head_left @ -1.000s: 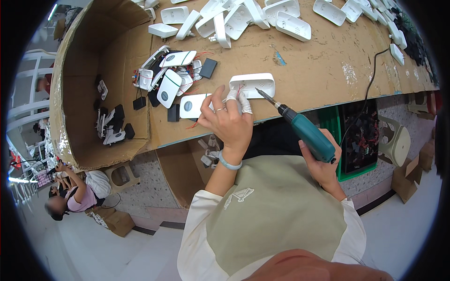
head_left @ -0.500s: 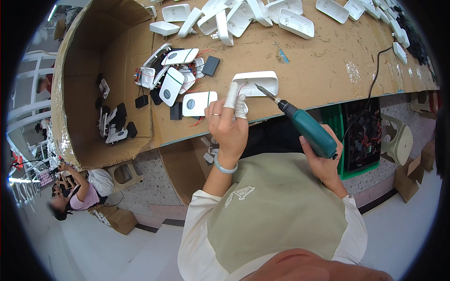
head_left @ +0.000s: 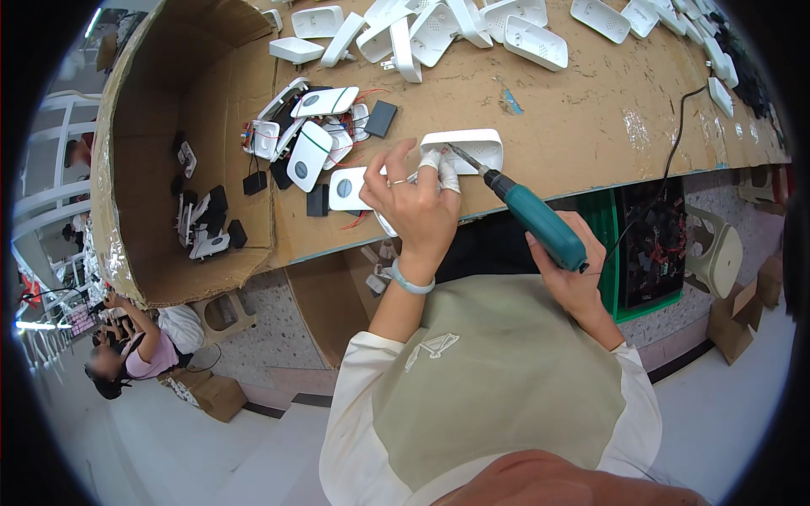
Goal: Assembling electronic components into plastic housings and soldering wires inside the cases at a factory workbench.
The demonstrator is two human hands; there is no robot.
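Left hand [head_left: 413, 211] grips a white plastic housing [head_left: 466, 149] at the near edge of the cardboard-covered desk [head_left: 591, 118], taped fingertips on it. Right hand [head_left: 574, 278] clenched round a teal electric screwdriver [head_left: 540, 221], bit tip on the housing. Just left: pile of white parts w/ red wires [head_left: 312, 135]. More white shells [head_left: 472, 25] along far edge.

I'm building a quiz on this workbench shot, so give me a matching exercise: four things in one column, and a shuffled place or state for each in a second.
Things:
1. teal electric screwdriver
2. white plastic casing
3. pale bracelet
4. green crate

Places or states:
A. under the table edge
B. on the left wrist
C. gripped in the right hand
D. steadied by the left hand, bit tip against it

Pairs: 1-C, 2-D, 3-B, 4-A
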